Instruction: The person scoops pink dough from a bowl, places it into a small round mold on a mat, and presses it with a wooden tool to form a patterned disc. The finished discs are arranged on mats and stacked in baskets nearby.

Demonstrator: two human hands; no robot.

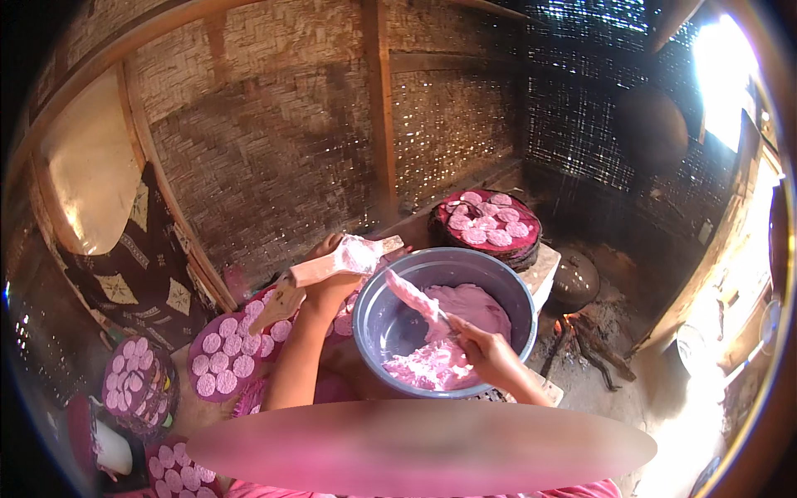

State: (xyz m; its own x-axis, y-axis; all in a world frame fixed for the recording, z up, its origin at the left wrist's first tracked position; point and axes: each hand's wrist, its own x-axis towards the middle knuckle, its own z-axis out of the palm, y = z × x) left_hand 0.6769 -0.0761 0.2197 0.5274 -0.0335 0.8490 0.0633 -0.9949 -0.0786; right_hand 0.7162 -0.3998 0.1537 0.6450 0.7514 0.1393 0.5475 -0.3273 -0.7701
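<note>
My left hand (333,291) grips a wooden hand press (358,255) with pink-white dough in its middle, held left of a grey-blue plastic basin (526,311). A second wooden arm of this tool slants down to the left. Over the basin, my right hand (489,353) holds a utensil coated in pink dough (412,297); the dough hides most of its blade. A smooth pink dough mass (476,308) lies at the basin's far right side. Looser, crumbly pink dough (429,367) sits nearer me.
Round trays of pink dough discs (224,358) stand at the left, some stacked (134,380). Another disc-covered stack (485,221) is behind the basin. At the right, a dark pot (573,280) sits over a wood fire (566,324). A woven bamboo wall (268,137) closes the back.
</note>
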